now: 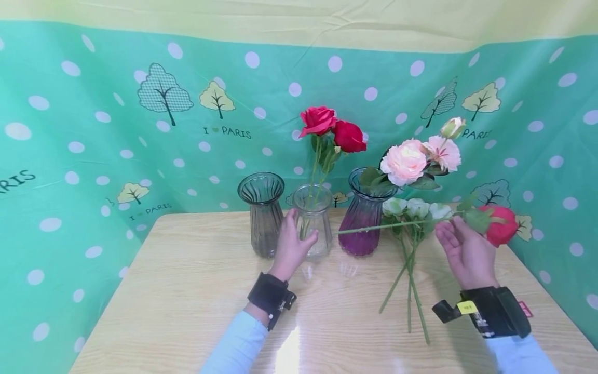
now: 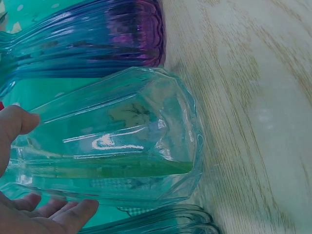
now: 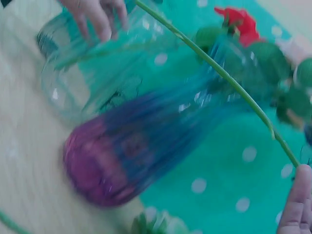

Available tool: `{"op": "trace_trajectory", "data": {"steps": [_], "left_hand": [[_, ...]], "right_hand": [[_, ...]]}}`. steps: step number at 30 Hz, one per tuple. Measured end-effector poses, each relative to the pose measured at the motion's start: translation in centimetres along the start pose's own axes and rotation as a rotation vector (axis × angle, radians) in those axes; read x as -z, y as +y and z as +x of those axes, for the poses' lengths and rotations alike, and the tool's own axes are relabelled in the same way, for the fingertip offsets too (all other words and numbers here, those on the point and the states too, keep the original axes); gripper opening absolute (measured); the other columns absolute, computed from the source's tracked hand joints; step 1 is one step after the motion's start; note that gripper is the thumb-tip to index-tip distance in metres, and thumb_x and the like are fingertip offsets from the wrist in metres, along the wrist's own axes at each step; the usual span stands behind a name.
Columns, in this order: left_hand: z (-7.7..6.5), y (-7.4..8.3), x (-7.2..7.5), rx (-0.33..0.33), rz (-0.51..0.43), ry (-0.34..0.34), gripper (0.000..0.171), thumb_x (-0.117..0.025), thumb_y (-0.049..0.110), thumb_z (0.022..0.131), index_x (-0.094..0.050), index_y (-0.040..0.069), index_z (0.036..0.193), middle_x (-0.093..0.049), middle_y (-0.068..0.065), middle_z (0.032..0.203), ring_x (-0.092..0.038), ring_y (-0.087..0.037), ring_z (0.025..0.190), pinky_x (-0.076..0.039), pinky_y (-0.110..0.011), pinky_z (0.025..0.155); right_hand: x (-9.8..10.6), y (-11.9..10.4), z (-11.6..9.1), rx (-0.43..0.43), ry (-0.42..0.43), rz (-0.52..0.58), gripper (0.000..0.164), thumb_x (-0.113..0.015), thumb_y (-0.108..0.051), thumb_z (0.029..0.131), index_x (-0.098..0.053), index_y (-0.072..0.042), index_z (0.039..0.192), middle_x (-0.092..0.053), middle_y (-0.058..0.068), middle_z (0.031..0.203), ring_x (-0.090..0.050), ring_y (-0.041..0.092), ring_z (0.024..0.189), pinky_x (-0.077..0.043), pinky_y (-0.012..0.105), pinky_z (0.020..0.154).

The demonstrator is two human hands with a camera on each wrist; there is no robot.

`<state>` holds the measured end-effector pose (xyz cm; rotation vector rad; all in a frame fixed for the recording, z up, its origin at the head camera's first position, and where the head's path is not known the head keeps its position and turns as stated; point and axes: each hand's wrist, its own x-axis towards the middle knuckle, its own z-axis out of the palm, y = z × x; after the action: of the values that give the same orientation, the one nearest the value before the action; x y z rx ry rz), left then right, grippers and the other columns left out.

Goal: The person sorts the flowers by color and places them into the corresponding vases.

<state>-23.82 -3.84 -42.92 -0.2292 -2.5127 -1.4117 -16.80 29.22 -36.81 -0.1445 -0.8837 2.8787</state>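
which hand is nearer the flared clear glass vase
Left. The left hand is against the clear glass vase; the right hand is farther off, past the ribbed purple-tinted glass vase.

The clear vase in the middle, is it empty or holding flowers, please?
Not empty: two red roses rise from the clear vase, and a green stem shows inside it.

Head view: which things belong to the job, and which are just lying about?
Seemingly in use:
red rose in right hand
clear vase at left hand
two roses inside it

Apparently idle:
white flowers
grey vase
purple vase
pink flowers
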Motion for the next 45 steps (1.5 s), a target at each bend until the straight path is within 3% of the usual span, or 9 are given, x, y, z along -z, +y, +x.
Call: {"op": "trace_trajectory", "data": {"steps": [7,12,19,25,33,45], "left_hand": [[0.0,0.1,0.1,0.012,0.003,-0.006,0.081,-0.07,0.026,0.081,-0.025,-0.001,0.143,-0.035,-0.023,0.144,-0.039,-0.036,0.132,-0.035,-0.048,0.111],[0.0,0.1,0.1,0.015,0.011,-0.009,0.082,-0.07,0.027,0.082,-0.024,-0.001,0.143,-0.036,-0.023,0.144,-0.039,-0.036,0.132,-0.035,-0.047,0.111],[0.0,0.0,0.0,-0.003,-0.003,-0.002,0.081,-0.07,0.027,0.081,-0.025,-0.001,0.142,-0.036,-0.024,0.143,-0.04,-0.036,0.131,-0.036,-0.048,0.11],[0.0,-0.1,0.0,0.002,0.0,-0.002,0.081,-0.07,0.027,0.081,-0.026,-0.001,0.142,-0.037,-0.024,0.143,-0.04,-0.036,0.131,-0.036,-0.048,0.11],[0.0,-0.1,0.1,0.013,-0.011,-0.006,0.082,-0.071,0.027,0.08,-0.025,-0.001,0.143,-0.036,-0.024,0.143,-0.04,-0.037,0.131,-0.035,-0.049,0.11],[0.1,-0.1,0.1,-0.017,-0.009,-0.001,0.079,-0.071,0.025,0.08,-0.028,-0.001,0.141,-0.039,-0.024,0.141,-0.041,-0.036,0.13,-0.036,-0.048,0.11]], "right_hand": [[-3.1,0.8,-0.7,0.106,0.054,0.114,0.008,-0.056,-0.002,0.091,-0.06,0.003,0.097,-0.069,0.018,0.08,-0.07,0.027,0.075,-0.059,0.03,0.076],[-5.1,1.8,-0.9,0.24,0.114,0.12,0.011,-0.061,0.0,0.087,-0.06,0.006,0.096,-0.068,0.02,0.076,-0.07,0.028,0.071,-0.06,0.031,0.07],[-7.1,3.3,-0.7,0.451,0.154,-0.007,0.021,-0.069,-0.001,0.081,-0.061,0.012,0.095,-0.068,0.021,0.075,-0.07,0.028,0.068,-0.06,0.032,0.067],[-7.9,4.3,-0.5,0.606,0.098,-0.114,0.029,-0.071,-0.004,0.08,-0.06,0.017,0.096,-0.068,0.021,0.073,-0.07,0.027,0.066,-0.06,0.033,0.066],[-9.0,5.3,-0.4,0.719,0.037,-0.252,0.029,-0.069,-0.004,0.082,-0.06,0.018,0.097,-0.068,0.02,0.073,-0.07,0.025,0.064,-0.059,0.036,0.065],[-10.8,6.2,0.0,0.804,-0.063,-0.525,0.025,-0.063,-0.006,0.087,-0.06,0.017,0.096,-0.071,0.01,0.073,-0.071,0.018,0.066,-0.06,0.031,0.066]]}}
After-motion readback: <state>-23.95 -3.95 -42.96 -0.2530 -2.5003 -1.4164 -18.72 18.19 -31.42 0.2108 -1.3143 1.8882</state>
